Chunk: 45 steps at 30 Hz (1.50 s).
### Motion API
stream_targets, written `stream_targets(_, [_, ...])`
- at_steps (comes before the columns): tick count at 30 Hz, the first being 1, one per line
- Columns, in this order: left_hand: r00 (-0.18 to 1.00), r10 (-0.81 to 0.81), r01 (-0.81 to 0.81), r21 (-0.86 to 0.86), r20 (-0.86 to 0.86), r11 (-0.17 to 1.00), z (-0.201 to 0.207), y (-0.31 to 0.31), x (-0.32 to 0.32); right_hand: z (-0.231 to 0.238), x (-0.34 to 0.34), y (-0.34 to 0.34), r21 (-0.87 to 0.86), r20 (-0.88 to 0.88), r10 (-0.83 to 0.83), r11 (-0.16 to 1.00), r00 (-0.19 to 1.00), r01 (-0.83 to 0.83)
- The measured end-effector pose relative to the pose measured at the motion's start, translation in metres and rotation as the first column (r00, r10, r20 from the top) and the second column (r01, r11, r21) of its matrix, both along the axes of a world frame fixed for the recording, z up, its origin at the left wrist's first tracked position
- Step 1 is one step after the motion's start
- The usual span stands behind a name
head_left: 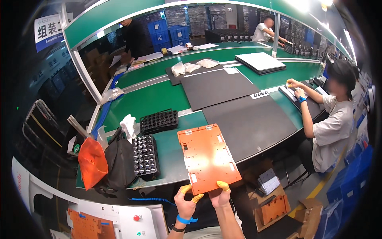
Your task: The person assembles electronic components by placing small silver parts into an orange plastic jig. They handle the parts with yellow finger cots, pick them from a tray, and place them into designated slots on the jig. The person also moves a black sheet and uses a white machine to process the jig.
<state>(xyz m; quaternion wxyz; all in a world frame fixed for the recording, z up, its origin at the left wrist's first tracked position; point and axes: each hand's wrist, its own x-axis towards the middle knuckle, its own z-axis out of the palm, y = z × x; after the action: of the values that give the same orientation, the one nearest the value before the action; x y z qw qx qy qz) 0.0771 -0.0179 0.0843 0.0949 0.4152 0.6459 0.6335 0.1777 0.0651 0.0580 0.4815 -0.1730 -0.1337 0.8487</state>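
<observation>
1. An orange bag [92, 162] and a black bag [119, 161] sit at the bench's left end.
2. A black parts tray [145, 156] lies beside them.
3. The left hand [186, 204], in yellow finger cots, grips the near edge of the orange fixture plate [207, 157].
4. The right hand [220, 195] pinches the same edge; the plate's far end rests on the green bench [169, 149].

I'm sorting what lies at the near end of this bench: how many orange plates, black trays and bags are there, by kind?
Orange plate, held at its near edge by both hands: 1
Black trays: 2
Bags, one orange and one black: 2
Total: 5
</observation>
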Motion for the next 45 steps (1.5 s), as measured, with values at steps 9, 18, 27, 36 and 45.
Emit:
stream_targets(9, [0.992, 0.122, -0.121, -0.106, 0.006, 0.987, -0.035, 0.0, -0.05, -0.03, -0.049, 0.002, 0.0, 0.049, 0.04, 0.999, 0.998, -0.04])
stream_targets(18, [0.979, 0.196, -0.201, -0.122, -0.05, 0.972, -0.034, 0.005, -0.069, -0.008, -0.03, 0.028, 0.069, 0.326, 0.496, 0.837, 0.805, -0.543])
stream_targets(27, [0.974, 0.183, -0.205, -0.181, -0.131, 0.962, -0.032, 0.016, -0.064, 0.031, 0.006, 0.021, 0.537, 0.77, -0.142, 0.671, 0.622, -0.512])
stream_targets(36, [0.967, 0.186, -0.222, -0.217, -0.172, 0.951, -0.037, 0.015, -0.07, 0.051, -0.007, 0.078, 0.52, 0.577, -0.773, 0.098, 0.264, -0.849])
stream_targets(45, [0.963, 0.209, -0.243, -0.216, -0.168, 0.946, -0.037, 0.016, -0.072, 0.023, -0.017, 0.094, 0.592, 0.391, -0.873, -0.002, 0.29, -0.806])
